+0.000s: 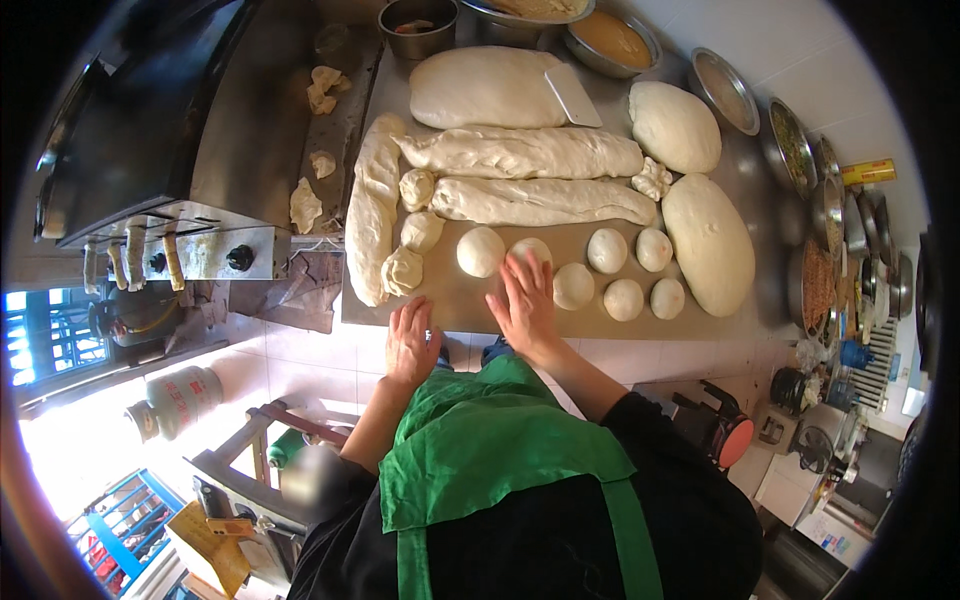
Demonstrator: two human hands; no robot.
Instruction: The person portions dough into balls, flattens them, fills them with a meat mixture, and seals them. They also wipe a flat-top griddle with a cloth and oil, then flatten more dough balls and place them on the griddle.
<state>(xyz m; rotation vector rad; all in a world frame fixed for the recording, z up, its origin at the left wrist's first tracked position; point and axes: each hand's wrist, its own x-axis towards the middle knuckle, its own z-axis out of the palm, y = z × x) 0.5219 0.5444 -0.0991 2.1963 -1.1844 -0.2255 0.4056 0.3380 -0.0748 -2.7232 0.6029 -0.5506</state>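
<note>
My right hand (527,305) reaches over the metal worktop's front edge, fingers stretched and spread. Its fingertips touch the near side of a round dough ball (531,247), partly covering it. Just left sits another smooth dough ball (481,252); to the right lie several more, among them a ball (573,287) close to my right hand. My left hand (410,340) rests at the worktop's edge, open, with nothing seen in it. The nearest dough to it is a rough lump (402,271) beside an upright-running dough strip (372,215). Two long dough rolls (520,153) lie crosswise behind the balls.
A white scraper (572,96) leans on a large dough mass (485,88). Two more big dough pieces (709,245) lie at the right. Bowls of fillings (612,43) line the back and right. A black oven (130,120) stands left, a gas cylinder (175,402) below it.
</note>
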